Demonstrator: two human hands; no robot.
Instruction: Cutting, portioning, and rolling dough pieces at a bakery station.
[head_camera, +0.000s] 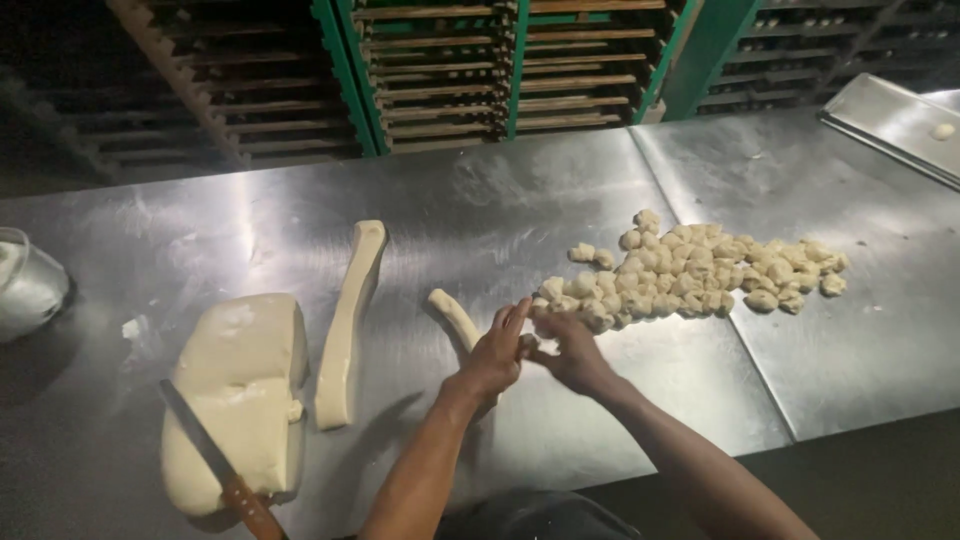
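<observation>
Knife (215, 462) handle and bowl (30, 283) leave frame.

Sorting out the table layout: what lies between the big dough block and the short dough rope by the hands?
In the head view, a long dough strip lies between the big dough block and the short dough rope; bare steel on either side.

Two hands are counted over the steel table (480, 200): the left hand (497, 352) and the right hand (572, 355). One big dough block (240, 390) is seen, one long cut strip (345, 325), one short dough rope (452, 318). One knife (215, 465) is spotted. One heap of small dough pieces (690, 270) is there, too many to be counted. One metal tray (890, 120), one container (28, 285).
</observation>
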